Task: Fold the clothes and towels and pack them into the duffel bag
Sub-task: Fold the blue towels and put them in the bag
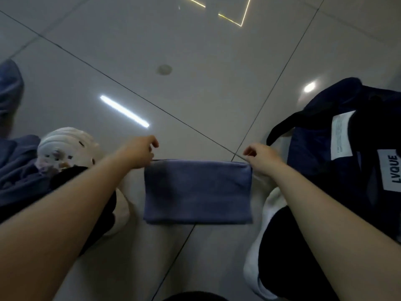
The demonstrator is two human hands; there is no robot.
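The upper left corner of a folded blue towel [198,191] is being pinched between the curled fingers and thumb of the left hand [138,153]. The upper right corner is being pinched in the same manner by the right hand [261,158], its fingers curled down over the edge. The towel is being held stretched between the two hands, hanging as a flat rectangle above the glossy tiled floor [195,83], with its lower edge free. Both forearms are being extended forward from the bottom of the view.

Just beside the right hand, an open dark navy duffel bag [347,161] is being kept on the floor; a white label reading "LVQUE" [390,169] is being shown on it, with a second white tag above. To the left, a heap of clothes [43,166] is being kept, made up of blue cloth, a rolled white patterned item and a black piece. White and black fabric is lying beneath the right forearm; what it is cannot be determined.
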